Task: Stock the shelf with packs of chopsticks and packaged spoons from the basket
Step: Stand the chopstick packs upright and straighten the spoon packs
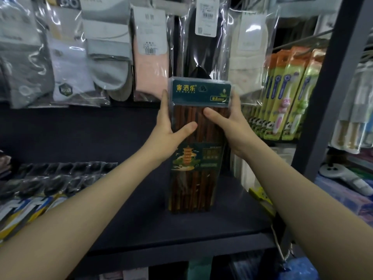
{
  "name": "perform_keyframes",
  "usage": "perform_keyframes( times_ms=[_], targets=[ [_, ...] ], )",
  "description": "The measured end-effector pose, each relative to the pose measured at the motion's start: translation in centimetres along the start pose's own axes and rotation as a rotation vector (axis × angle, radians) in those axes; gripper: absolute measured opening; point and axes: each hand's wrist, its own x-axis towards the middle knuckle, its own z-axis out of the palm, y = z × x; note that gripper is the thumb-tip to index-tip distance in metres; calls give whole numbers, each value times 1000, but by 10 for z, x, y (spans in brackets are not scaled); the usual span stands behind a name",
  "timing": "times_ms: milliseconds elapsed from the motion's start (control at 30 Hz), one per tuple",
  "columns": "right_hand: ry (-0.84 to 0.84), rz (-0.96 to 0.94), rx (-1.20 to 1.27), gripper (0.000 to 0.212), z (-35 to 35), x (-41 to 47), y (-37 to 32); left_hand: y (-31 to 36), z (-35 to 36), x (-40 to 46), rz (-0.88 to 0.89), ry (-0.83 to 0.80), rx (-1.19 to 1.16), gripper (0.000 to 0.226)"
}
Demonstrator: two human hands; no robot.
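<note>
A tall clear pack of brown chopsticks (193,172) with a dark green header and a pagoda label stands upright on the dark shelf (141,225), right of centre. My left hand (169,128) grips its left edge near the top, thumb across the front. My right hand (228,122) grips the right edge at the same height, thumb on the front. The pack's bottom end rests on the shelf board. Several packaged spoons (60,178) lie in overlapping rows on the left part of the shelf. The basket is out of view.
Bagged socks (105,53) hang in a row above the shelf. Green and orange toothbrush packs (286,93) hang to the right. A dark upright post (327,98) bounds the shelf on the right, with a yellow-edged package (262,199) leaning beside it.
</note>
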Motion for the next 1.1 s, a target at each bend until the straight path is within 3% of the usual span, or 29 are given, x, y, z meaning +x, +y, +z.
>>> perform_keyframes(
  times_ms=[133,233,400,500,600,667,833,1100],
  targets=[
    [-27,-38,-145,79,-4,6,-3,0,-3,9,-22,-24,47,99],
    [-9,-146,-397,100,-7,12,-15,-3,-1,3,-7,-47,8,97],
    [2,-302,-841,76,2,22,-22,-21,4,-21,41,-64,76,92],
    [72,-302,-690,78,-2,17,-11,-27,4,-20,24,-42,91,92],
    [68,-74,-282,97,-9,-4,20,-39,6,-28,-31,-76,83,93],
    [-3,74,-161,95,-5,-24,47,-54,9,-40,-83,-131,130,99],
    [-19,144,-150,62,2,-41,70,-60,13,-54,-186,-101,191,97],
    [77,69,-245,56,-6,-68,70,-45,37,-76,-177,-6,122,95]
  ],
)
